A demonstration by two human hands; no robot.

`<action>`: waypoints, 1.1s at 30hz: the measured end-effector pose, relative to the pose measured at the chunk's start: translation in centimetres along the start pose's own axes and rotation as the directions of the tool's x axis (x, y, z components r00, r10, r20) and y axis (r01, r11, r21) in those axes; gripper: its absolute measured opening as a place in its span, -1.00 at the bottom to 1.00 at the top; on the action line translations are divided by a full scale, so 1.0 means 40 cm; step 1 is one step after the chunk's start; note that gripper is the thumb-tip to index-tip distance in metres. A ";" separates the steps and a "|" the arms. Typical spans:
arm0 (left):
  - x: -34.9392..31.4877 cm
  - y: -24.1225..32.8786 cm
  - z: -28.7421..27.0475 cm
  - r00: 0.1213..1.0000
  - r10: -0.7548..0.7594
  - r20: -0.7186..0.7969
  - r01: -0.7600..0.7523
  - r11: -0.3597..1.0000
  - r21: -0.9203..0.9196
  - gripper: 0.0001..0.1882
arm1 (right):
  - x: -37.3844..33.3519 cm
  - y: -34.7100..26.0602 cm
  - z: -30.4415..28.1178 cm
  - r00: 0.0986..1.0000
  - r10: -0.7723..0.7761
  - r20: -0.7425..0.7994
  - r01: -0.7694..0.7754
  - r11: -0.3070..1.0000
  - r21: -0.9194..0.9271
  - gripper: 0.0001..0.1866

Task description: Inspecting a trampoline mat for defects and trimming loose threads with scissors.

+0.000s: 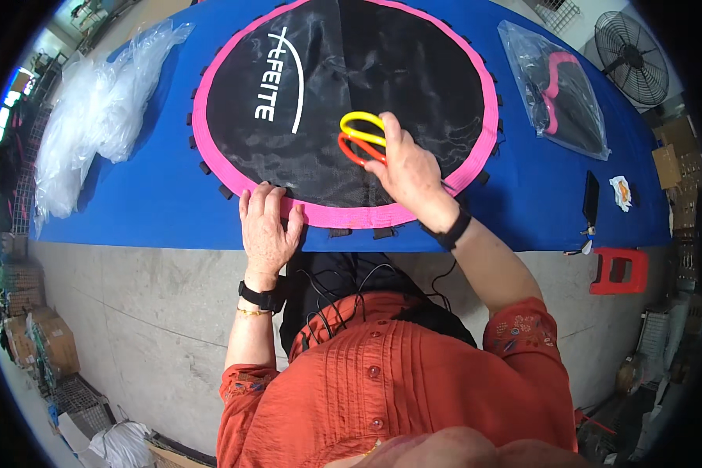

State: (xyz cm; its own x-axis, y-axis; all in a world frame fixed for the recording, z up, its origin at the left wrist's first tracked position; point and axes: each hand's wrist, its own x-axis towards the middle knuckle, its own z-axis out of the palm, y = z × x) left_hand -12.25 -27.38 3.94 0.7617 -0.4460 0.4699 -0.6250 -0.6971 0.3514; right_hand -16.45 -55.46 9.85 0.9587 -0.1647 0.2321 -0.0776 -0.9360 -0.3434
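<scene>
A round black mesh trampoline mat (413,86) with a pink border and short black loops around its edge lies flat before me. My left hand (267,230) rests on the near left of the pink border, fingers laid over it and thumb apart. Over the mat's near right part, my right hand (409,168) is closed around a pair of scissors (363,134). Their yellow and red handle loops stick out to the left past my fingers. Most of the blades is hidden in the hand; a dark tip seems to show by the wrist.
The mat lies on a blue-covered table (522,210). Crumpled clear plastic bags (105,117) lie at the left, a bagged pink-and-black mat (558,93) at the far right. Nearer on the right are a dark flat object (591,196) and a crumpled wrapper (621,193). A red stool (618,271) and a fan (631,58) stand beyond the table.
</scene>
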 end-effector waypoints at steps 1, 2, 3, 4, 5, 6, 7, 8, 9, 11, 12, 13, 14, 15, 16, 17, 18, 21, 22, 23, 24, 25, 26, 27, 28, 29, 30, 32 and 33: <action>0.002 0.002 0.000 1.000 -0.004 0.001 0.004 1.000 -0.002 -0.58 | 0.021 0.006 0.003 1.000 0.015 -0.006 -0.016 1.000 -0.027 -0.03; 0.003 0.003 0.000 1.000 0.000 -0.006 0.000 1.000 -0.003 -0.58 | 0.037 0.013 0.004 1.000 0.014 -0.014 -0.014 0.999 -0.030 -0.03; 0.003 0.004 -0.001 1.000 0.000 -0.006 0.000 1.000 -0.006 -0.58 | 0.051 0.019 0.005 0.999 0.030 -0.013 -0.030 0.999 -0.039 -0.02; 0.003 0.006 0.001 1.000 -0.002 -0.008 0.002 1.000 -0.010 -0.58 | 0.059 0.025 0.006 0.999 0.045 -0.012 -0.045 0.998 -0.049 -0.01; 0.003 0.006 0.003 1.000 0.002 -0.016 -0.002 1.000 -0.013 -0.58 | 0.059 0.030 0.011 0.999 0.043 -0.019 -0.043 0.998 -0.054 -0.01; 0.003 0.006 0.004 1.000 -0.003 -0.019 0.003 1.000 -0.007 -0.57 | 0.056 0.036 0.016 0.999 0.028 -0.039 -0.030 0.998 -0.056 -0.02; 0.003 0.004 0.005 1.000 -0.008 -0.021 0.008 1.000 0.000 -0.57 | 0.052 0.032 0.012 0.998 0.015 -0.058 -0.018 0.998 -0.058 -0.03; 0.001 0.003 0.006 1.000 -0.009 -0.016 0.009 1.000 -0.003 -0.56 | 0.039 0.027 0.006 0.999 0.007 -0.048 -0.009 0.999 -0.049 -0.03; 0.002 0.001 0.008 1.000 -0.003 -0.020 0.003 1.000 -0.009 -0.56 | 0.028 0.023 -0.001 1.000 0.020 -0.003 -0.020 0.999 -0.043 -0.03; -0.001 -0.002 0.011 1.000 -0.001 -0.016 0.001 1.000 -0.002 -0.56 | -0.012 0.003 -0.021 0.999 -0.028 0.029 0.029 0.999 -0.039 -0.03; -0.004 -0.005 0.011 1.000 -0.003 -0.021 0.003 1.000 0.005 -0.57 | -0.031 -0.008 -0.028 0.995 0.004 0.097 -0.006 1.000 0.017 0.01; -0.006 -0.009 0.010 1.000 -0.005 -0.011 0.005 1.000 0.007 -0.57 | -0.054 -0.029 -0.048 0.987 0.017 0.157 -0.019 1.000 0.015 0.01; -0.006 -0.014 0.007 1.000 -0.001 -0.011 0.001 1.000 0.009 -0.57 | -0.079 -0.030 -0.054 0.987 -0.012 0.163 0.007 0.999 0.033 0.01; -0.007 -0.016 0.005 1.000 0.003 -0.010 -0.003 1.000 0.012 -0.57 | -0.100 -0.029 -0.059 0.985 -0.042 0.168 0.034 0.998 0.052 0.01; -0.009 -0.013 0.005 1.000 0.005 -0.018 -0.005 1.000 0.011 -0.57 | -0.114 -0.024 -0.066 0.975 -0.012 0.223 -0.001 0.998 0.057 0.01; -0.009 -0.013 0.006 1.000 0.008 -0.017 -0.008 1.000 0.005 -0.57 | -0.123 -0.011 -0.072 0.975 -0.007 0.223 -0.005 0.999 0.053 0.01; -0.009 -0.013 0.008 1.000 0.009 -0.017 -0.009 1.000 0.013 -0.57 | -0.132 0.005 -0.078 0.981 0.032 0.192 -0.043 0.998 0.050 0.00; -0.008 -0.011 0.008 1.000 0.012 -0.017 -0.012 1.000 0.022 -0.57 | -0.126 0.072 -0.105 0.972 0.192 0.137 -0.195 0.981 0.009 -0.01; -0.006 -0.010 0.012 1.000 0.015 -0.015 -0.015 1.000 0.024 -0.58 | -0.117 0.117 -0.105 0.974 0.214 0.071 -0.213 0.977 -0.018 0.00; -0.005 -0.009 0.013 1.000 0.017 -0.013 -0.017 0.999 0.030 -0.58 | -0.110 0.167 -0.098 0.973 0.230 0.006 -0.230 0.972 -0.041 0.01; -0.002 -0.005 0.006 0.999 0.024 -0.025 -0.024 1.000 0.019 -0.58 | -0.104 0.199 -0.119 0.973 0.221 -0.066 -0.225 0.972 -0.063 -0.01; -0.001 -0.005 0.006 1.000 0.020 -0.015 -0.019 1.000 0.018 -0.58 | -0.094 0.242 -0.122 0.969 0.213 -0.124 -0.223 0.972 -0.071 -0.03; 0.000 -0.004 0.004 1.000 0.014 -0.006 -0.014 1.000 0.017 -0.58 | -0.082 0.285 -0.128 0.958 0.242 -0.151 -0.259 0.960 -0.107 -0.04; -0.001 -0.006 0.002 1.000 0.014 -0.005 -0.014 1.000 0.022 -0.58 | -0.065 0.320 -0.131 0.947 0.268 -0.177 -0.294 0.946 -0.137 -0.05; 0.000 -0.004 0.008 1.000 0.015 -0.008 -0.014 1.000 0.018 -0.58 | -0.046 0.337 -0.151 0.915 0.372 -0.159 -0.397 0.902 -0.171 -0.07; -0.001 -0.005 0.009 1.000 0.011 -0.014 -0.011 1.000 0.020 -0.59 | -0.033 0.350 -0.170 0.896 0.429 -0.117 -0.443 0.880 -0.173 -0.09; -0.001 -0.005 0.008 1.000 0.011 -0.015 -0.011 1.000 0.021 -0.59 | -0.020 0.356 -0.183 0.868 0.486 -0.104 -0.497 0.852 -0.166 -0.07; -0.001 -0.006 0.010 1.000 0.011 -0.009 -0.010 1.000 0.018 -0.59 | -0.011 0.362 -0.188 0.824 0.558 -0.095 -0.566 0.811 -0.147 -0.05; 0.000 -0.006 0.011 1.000 0.012 -0.009 -0.012 1.000 0.017 -0.59 | -0.013 0.361 -0.185 0.823 0.559 -0.096 -0.568 0.810 -0.147 -0.05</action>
State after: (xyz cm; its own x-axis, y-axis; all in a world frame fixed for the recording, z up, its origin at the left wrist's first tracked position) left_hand -12.03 -27.45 3.50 0.7524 -0.4494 0.4816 -0.6311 -0.7013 0.3315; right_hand -20.11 -71.20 11.51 0.7196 -0.6891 0.0863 -0.6473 -0.7105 -0.2761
